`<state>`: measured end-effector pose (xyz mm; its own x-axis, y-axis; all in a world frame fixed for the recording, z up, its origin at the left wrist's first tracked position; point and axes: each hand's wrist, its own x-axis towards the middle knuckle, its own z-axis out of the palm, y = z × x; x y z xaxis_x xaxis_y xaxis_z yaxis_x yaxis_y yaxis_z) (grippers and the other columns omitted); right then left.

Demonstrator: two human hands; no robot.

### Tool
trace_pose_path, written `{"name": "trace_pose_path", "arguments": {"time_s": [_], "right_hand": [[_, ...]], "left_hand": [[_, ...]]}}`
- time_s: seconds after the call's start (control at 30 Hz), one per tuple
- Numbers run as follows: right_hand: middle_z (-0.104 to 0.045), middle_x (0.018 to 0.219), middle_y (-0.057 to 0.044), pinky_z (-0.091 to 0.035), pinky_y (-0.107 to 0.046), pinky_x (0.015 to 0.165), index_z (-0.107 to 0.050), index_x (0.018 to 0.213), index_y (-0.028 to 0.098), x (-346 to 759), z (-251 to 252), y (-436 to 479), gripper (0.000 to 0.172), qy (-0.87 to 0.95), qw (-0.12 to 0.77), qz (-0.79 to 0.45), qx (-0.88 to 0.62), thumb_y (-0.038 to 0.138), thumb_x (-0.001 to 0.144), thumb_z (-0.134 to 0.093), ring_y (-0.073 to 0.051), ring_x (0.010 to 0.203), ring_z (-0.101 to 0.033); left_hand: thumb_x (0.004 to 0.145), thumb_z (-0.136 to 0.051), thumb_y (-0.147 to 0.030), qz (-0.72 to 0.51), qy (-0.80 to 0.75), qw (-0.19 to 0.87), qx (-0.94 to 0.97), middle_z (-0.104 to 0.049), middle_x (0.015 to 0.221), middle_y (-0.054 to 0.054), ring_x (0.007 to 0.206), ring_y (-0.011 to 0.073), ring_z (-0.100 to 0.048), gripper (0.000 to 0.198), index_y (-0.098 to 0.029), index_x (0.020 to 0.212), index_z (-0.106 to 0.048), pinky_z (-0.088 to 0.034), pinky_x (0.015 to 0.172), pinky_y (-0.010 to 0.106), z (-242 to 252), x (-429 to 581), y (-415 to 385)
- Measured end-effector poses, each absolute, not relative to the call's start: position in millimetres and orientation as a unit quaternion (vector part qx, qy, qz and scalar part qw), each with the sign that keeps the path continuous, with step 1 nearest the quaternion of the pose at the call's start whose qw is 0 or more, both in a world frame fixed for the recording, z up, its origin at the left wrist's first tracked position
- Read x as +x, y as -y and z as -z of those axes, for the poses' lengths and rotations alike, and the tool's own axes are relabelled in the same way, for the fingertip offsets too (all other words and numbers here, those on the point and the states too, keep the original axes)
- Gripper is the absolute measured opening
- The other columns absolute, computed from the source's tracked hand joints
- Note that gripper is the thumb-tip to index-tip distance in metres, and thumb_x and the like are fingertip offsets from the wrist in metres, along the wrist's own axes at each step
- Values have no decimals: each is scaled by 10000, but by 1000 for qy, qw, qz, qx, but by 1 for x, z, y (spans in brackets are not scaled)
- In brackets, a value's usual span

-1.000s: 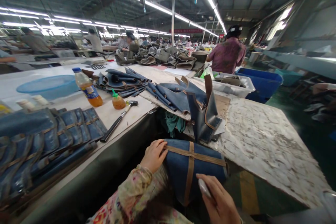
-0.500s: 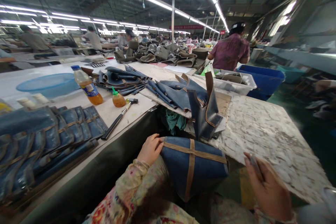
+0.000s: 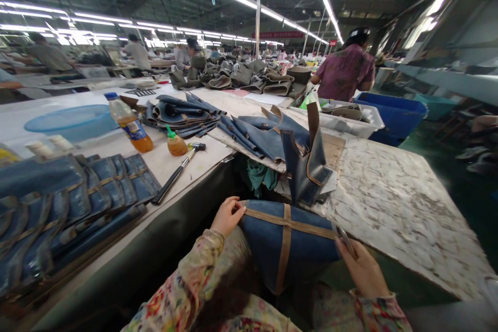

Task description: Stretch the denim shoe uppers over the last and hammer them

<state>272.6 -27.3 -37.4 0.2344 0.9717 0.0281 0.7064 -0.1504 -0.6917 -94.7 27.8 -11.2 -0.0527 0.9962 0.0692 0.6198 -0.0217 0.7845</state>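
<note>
the blue denim boot piece (image 3: 268,249), crossed by tan straps, lies bulged over the person's lap between the two grips. the left grip (image 3: 227,216) sits at its left end, fingers bent with the tips on the end of the tan strap; whether they pinch the cloth or only rest there, i cannot tell. the right grip (image 3: 361,270) is at the piece's right edge, closed around a slim grey tool (image 3: 345,240) whose tip touches the edge of the denim. floral sleeves (image 3: 194,285) cover both forearms.

just beyond the grips the pale, scuffed surface (image 3: 389,207) begins, and near its edge a sewn boot upper (image 3: 307,171) stands upright, right above the held piece. a teal cloth (image 3: 261,176) hangs in the gap beyond the left grip.

left of the left grip, overlapping blue pieces (image 3: 85,192) lie in a row, with a hammer (image 3: 175,174) just beyond them. past the hammer's head stand a small orange bottle (image 3: 176,144) and a tilted drink bottle (image 3: 130,124), then a blue basin (image 3: 72,122).

further out, fanned blue pieces (image 3: 182,114) and more (image 3: 252,137) are spread flat. beyond the right grip sit a white tray (image 3: 369,124) and a blue crate (image 3: 392,114), and a person in a purple shirt (image 3: 344,70) stands with their back turned.
</note>
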Motion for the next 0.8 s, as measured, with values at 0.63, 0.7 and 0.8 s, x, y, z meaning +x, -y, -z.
{"name": "trace_pose_path", "arguments": {"time_s": [0.63, 0.7, 0.8], "right_hand": [[-559, 724, -16, -393, -226, 646, -571, 762, 184, 136, -125, 16, 105, 794, 386, -137, -450, 197, 809, -478, -130, 704, -531], [-552, 693, -15, -389, -228, 630, -577, 738, 174, 119, -131, 13, 117, 803, 389, -147, -427, 182, 799, -477, -129, 682, -528], [-551, 690, -8, -390, -213, 628, -587, 741, 169, 106, -156, 12, 125, 802, 425, -163, -387, 200, 808, -486, -114, 672, -521]], "left_hand": [[593, -606, -618, -467, -635, 505, 351, -624, 742, 58, 699, 179, -596, 547, -113, 803, -605, -468, 565, 256, 43, -125, -18], [527, -643, -632, -509, -637, 484, 318, -597, 668, 25, 645, 160, -580, 554, -125, 741, -583, -462, 549, 248, 34, -140, -14], [567, -604, -646, -605, -644, 336, 327, -563, 614, -14, 626, 150, -571, 512, -158, 718, -563, -477, 573, 267, -10, -173, -10]]}}
